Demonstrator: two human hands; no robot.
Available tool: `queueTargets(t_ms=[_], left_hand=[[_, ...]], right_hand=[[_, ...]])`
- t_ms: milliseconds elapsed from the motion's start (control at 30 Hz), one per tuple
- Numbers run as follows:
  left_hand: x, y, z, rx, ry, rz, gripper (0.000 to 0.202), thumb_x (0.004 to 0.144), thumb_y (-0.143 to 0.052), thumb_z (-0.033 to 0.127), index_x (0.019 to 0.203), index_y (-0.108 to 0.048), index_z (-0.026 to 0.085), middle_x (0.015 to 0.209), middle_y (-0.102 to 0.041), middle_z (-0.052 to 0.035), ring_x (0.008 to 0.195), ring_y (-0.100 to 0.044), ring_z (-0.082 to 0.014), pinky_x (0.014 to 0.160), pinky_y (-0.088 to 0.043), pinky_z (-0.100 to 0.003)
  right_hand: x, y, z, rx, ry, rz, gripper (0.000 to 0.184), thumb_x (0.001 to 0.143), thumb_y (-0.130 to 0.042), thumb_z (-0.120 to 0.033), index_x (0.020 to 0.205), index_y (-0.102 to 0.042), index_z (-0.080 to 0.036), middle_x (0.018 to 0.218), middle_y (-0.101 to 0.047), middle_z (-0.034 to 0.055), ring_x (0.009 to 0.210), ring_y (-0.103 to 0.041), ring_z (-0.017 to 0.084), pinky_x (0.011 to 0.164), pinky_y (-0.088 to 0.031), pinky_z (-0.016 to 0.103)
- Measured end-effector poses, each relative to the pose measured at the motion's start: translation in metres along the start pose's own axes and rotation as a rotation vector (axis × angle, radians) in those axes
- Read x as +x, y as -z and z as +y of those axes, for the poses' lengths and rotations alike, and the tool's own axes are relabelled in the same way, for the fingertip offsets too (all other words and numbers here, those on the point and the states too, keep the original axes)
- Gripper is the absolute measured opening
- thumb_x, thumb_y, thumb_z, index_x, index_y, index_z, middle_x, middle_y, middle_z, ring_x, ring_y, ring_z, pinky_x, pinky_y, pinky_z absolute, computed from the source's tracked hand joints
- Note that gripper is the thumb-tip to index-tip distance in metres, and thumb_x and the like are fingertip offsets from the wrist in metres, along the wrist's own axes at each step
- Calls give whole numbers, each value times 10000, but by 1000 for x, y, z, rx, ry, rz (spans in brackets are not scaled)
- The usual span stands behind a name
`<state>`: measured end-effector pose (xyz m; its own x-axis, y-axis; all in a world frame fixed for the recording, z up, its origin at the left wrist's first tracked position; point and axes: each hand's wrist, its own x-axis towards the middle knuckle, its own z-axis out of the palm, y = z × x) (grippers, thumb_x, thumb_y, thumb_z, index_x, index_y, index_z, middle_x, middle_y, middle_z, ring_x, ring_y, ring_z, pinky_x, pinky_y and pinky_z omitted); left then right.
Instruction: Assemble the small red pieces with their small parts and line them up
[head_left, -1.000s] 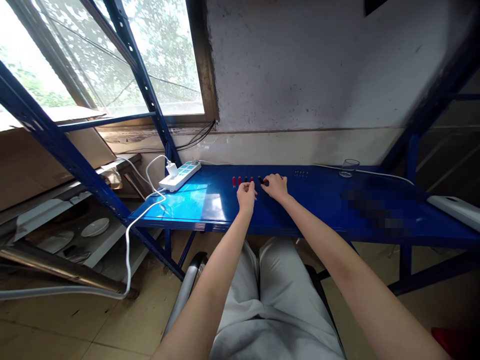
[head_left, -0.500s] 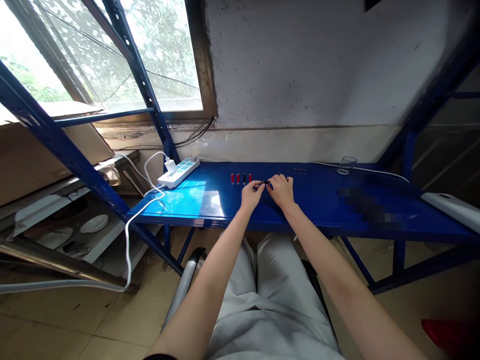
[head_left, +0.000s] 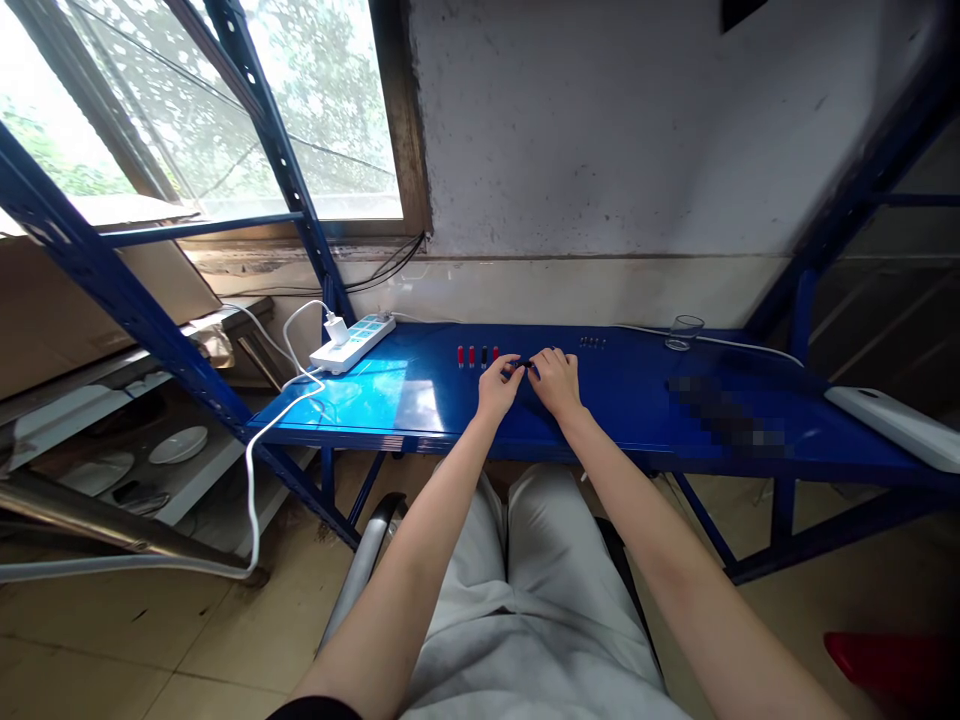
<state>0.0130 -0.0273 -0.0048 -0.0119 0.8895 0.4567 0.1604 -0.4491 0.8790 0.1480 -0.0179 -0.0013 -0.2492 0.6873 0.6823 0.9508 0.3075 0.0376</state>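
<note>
Both hands meet over the middle of the blue table point(head_left: 420, 430). My left hand point(head_left: 496, 388) pinches one end of a small dark piece point(head_left: 527, 364); its exact kind is too small to make out. From the other side, the fingertips of my right hand point(head_left: 555, 382) close on the same piece. Just beyond my left hand, several small cylinders stand in a row: a red one point(head_left: 460, 356) at the left end, another red one point(head_left: 472, 356), a black one point(head_left: 484, 356) and a red one partly behind my fingers. Tiny metallic pieces point(head_left: 592, 343) lie in a row behind my right hand.
A white power strip point(head_left: 352, 345) with a plug and cable lies at the table's left end. Toward the back right stands a clear glass point(head_left: 684, 333). A blurred dark object point(head_left: 720, 415) and a white flat object point(head_left: 892, 425) lie at the right.
The whole view has shifted slightly, so everything sits a little further left. Both hands keep hold of the small dark piece, with only slight finger movement.
</note>
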Motion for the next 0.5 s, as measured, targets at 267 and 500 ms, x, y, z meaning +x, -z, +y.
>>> queueTargets(t_ms=[267,500], left_hand=[[3,1,1,-152,71,-20,257,787,-569,327,990,-615,177,834,-644,-51,489,-536,-66,505,-433,-205],[5,3,0,-327,157,-111,338,782,-573,360,1044,-580,146,916,-670,-96,526,-601,-91,446,-365,-174]], right_hand=[[0,3,-4,102,-73,82,315,920,-273,-249,1019,-556,-152,1021,-576,128,919,-478,224,751,-273,330],[-1,4,-3,286,-225,107,439,948,-148,-340,904,-548,-165,879,-614,89,758,-536,178,689,-316,279]])
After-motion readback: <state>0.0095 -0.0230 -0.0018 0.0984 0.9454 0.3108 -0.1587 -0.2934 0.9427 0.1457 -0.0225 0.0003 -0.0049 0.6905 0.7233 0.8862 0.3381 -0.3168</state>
